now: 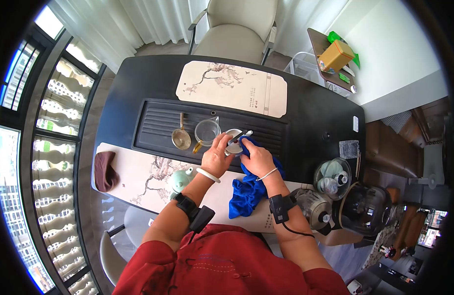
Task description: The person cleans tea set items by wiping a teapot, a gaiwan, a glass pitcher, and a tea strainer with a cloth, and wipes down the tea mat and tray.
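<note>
Over the front edge of the black ribbed tea tray [158, 125], my left hand [217, 158] has its fingers closed on the rim of a small white cup [233, 146]. At the cup's right side, my right hand [258, 158] grips a blue cloth [246, 194], which hangs down onto the light mat. A dark stick-like item lies across the cup's top. Left of my hands on the tray stand a glass pitcher [207, 132] with an amber handle and a strainer [181, 138] with its handle pointing away.
A pale green teapot [179, 180] and a folded brown cloth [105, 172] rest on the near mat [133, 172]. Glass kettles [313, 209] and a bowl of cups [332, 172] stand at the right. A printed mat [232, 88] lies beyond the tray, with a chair [236, 29] behind.
</note>
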Motion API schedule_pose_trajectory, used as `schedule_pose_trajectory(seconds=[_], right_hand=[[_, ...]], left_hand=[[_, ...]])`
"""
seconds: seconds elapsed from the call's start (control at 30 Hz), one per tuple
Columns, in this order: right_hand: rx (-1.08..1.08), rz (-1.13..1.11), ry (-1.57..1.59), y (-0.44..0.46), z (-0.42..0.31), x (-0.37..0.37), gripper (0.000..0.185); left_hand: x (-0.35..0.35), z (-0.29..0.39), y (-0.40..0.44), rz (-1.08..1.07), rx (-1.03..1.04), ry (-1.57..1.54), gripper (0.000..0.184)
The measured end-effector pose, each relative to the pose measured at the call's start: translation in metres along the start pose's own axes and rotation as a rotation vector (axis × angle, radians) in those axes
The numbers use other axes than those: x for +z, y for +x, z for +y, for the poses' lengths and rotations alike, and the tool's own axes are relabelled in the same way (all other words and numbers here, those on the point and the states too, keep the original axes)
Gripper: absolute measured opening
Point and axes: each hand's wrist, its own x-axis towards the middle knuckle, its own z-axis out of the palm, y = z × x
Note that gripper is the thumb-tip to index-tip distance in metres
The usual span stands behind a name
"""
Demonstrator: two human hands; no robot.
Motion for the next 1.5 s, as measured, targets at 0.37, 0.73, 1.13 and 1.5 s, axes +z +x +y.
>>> schedule_pose_trajectory(seconds=[0.37, 0.73, 1.13, 1.5], right_hand=[[0.013, -0.166, -0.230, 0.006, -0.003, 0.007, 0.034], [-0.094, 0.044, 0.173, -0.005, -0.003, 0.011, 0.025], [0.271, 0.169, 0.388, -0.010, 0.027, 0.001, 0.014], [0.071, 0.015, -0.298, 0.025, -0.009, 0.020, 0.013]], left_hand=[[0.005, -0.010, -0.001, -0.003, -0.031, 0.011, 0.052], [0.000, -0.011, 0.000, -0.007, 0.087, 0.135, 0.046], [-0.008, -0.013, 0.001, -0.058, 0.199, 0.189, 0.048], [-0.003, -0.017, -0.002, 0.007, 0.193, 0.156, 0.042]])
